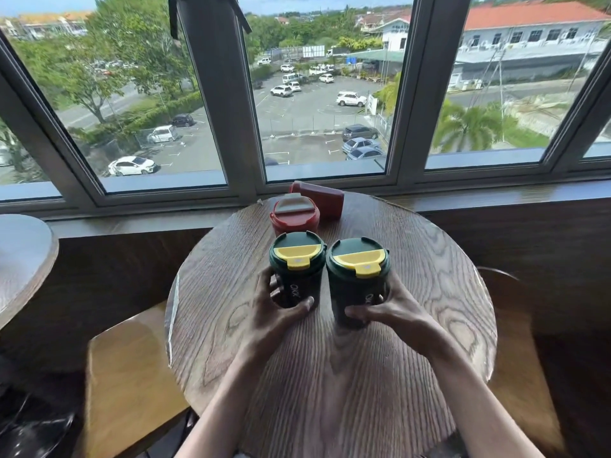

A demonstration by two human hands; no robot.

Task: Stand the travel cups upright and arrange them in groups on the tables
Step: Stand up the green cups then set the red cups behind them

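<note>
- Round wooden table (413,292) — heavy swirling grain, its near edge hidden behind the person's forearms.
- Second table (23,259) at far left, cut off by the frame.
- Left green cup (299,279) and right green cup (355,289) stand upright side by side, lids nearly touching, each with a yellow flip tab.
- Upright red cup (294,218), grey tab, just behind the left green one; its base is hidden.
- Toppled red cup (322,198) lies behind that, partly blocked.
- Left hand (277,312) wraps the left green cup low down; right hand (393,309) grips the right one likewise.
</note>
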